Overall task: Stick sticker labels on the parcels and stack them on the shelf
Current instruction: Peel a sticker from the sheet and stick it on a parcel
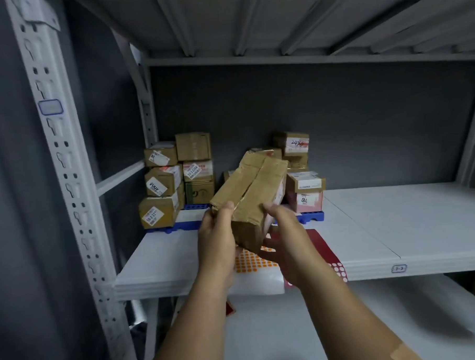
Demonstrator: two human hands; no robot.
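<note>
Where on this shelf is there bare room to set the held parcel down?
Free: the shelf right of the pink box, out to the right post. Crowded: the blue pallet with the stacked boxes; sticker sheets cover the front edge under both hands.

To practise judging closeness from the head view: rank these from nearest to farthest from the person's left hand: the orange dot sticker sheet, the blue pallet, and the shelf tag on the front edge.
From the left hand:
1. Orange dot sticker sheet, just right, partly beneath it.
2. Blue pallet, behind it, under the stacked boxes.
3. Shelf tag, far right on the shelf's front edge.
</note>
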